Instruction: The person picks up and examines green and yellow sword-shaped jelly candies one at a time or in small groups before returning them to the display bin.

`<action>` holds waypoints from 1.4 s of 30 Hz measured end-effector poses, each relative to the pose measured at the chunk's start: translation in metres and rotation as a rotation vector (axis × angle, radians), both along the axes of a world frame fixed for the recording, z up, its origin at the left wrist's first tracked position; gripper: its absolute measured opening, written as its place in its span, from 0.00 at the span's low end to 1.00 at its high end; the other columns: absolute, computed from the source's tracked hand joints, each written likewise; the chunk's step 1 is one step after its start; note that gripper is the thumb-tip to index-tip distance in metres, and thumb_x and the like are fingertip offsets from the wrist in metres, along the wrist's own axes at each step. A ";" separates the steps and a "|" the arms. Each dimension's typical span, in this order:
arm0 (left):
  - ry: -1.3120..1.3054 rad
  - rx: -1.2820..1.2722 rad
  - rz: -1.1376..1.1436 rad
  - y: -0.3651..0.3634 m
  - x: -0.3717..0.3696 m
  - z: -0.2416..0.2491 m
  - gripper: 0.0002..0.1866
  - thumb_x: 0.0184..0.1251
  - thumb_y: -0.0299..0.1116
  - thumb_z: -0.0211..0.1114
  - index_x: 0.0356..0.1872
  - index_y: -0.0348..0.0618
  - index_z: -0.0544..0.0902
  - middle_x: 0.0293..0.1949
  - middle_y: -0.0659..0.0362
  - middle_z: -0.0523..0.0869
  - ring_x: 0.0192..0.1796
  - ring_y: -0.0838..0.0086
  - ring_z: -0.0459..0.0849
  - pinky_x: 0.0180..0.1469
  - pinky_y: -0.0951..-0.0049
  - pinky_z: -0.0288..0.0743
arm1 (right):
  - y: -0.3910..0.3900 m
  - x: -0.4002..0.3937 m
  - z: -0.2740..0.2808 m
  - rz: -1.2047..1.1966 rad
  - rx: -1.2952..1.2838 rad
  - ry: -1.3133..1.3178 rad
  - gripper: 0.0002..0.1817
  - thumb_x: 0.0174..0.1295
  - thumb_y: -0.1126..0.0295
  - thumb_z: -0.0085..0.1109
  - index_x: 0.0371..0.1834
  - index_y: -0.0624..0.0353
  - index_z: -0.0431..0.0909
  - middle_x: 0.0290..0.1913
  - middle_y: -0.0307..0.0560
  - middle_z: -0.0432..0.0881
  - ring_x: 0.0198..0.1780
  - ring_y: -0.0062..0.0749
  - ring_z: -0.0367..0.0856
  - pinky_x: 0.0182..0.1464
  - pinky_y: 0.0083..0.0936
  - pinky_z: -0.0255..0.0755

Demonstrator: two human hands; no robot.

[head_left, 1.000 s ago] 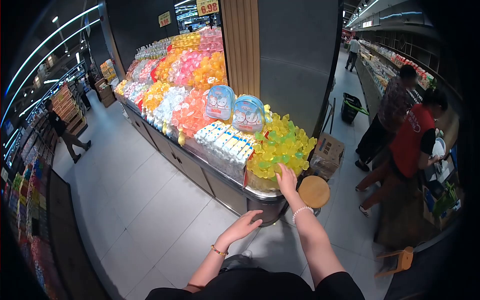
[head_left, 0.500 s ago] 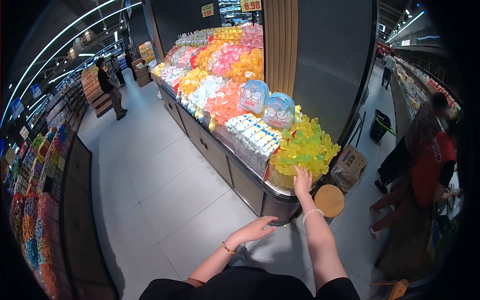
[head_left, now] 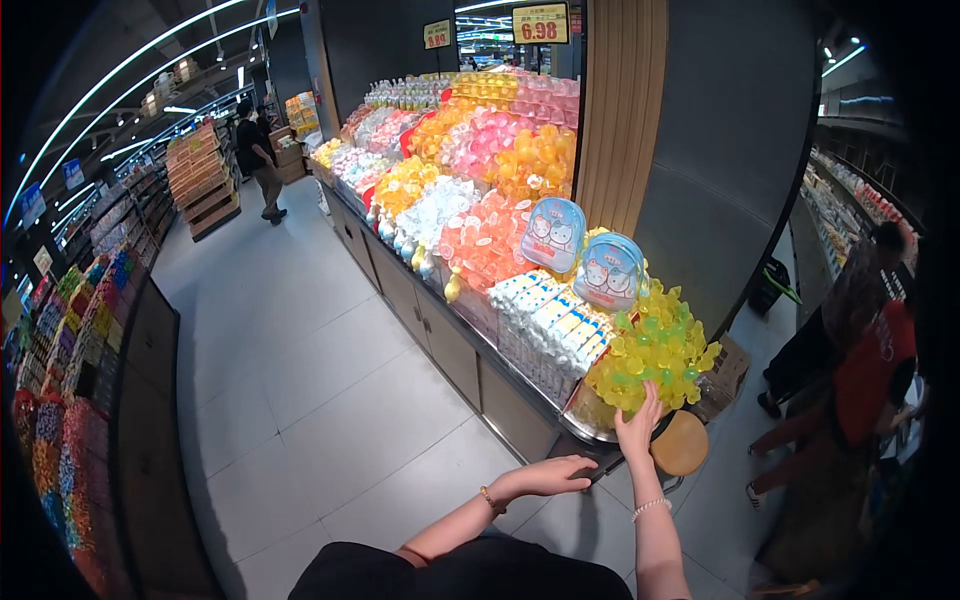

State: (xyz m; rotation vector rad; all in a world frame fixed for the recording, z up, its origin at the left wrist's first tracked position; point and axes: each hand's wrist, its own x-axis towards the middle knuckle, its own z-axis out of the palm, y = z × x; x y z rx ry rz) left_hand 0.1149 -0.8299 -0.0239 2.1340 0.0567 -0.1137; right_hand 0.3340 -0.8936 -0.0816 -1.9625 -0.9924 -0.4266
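My right hand (head_left: 638,422) is at the front edge of a heap of yellow and green fruit-shaped packs (head_left: 660,345), its fingers stretched upward and apart. The fingertips reach the lower packs; no pack shows in its grip. Lower and to the left, my left hand (head_left: 552,477) hangs in the air before the counter corner, palm turned in, fingers extended and holding nothing. Beside the heap lie white packs with blue and yellow markings (head_left: 550,318). Two blue clear-fronted backpack-shaped packs (head_left: 610,272) stand behind them.
The display counter (head_left: 425,318) runs away to the left, piled with coloured sweets. A round wooden stool (head_left: 680,443) and a cardboard box (head_left: 722,378) stand right of it. Sweet bins (head_left: 75,400) line the left. People (head_left: 870,370) are at the right; another person (head_left: 258,160) is far left.
My view has turned, so the counter sits lower and further right in it. My right hand stays against the yellow-green heap. The distant person at left has shifted, apparently walking.
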 end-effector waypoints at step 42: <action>0.151 -0.083 -0.098 0.154 -0.014 -0.079 0.34 0.73 0.53 0.51 0.67 0.33 0.67 0.65 0.42 0.72 0.67 0.52 0.70 0.69 0.62 0.62 | 0.063 0.081 0.006 -0.578 -0.382 -0.207 0.28 0.47 0.78 0.65 0.56 0.57 0.76 0.50 0.51 0.73 0.59 0.47 0.69 0.73 0.46 0.51</action>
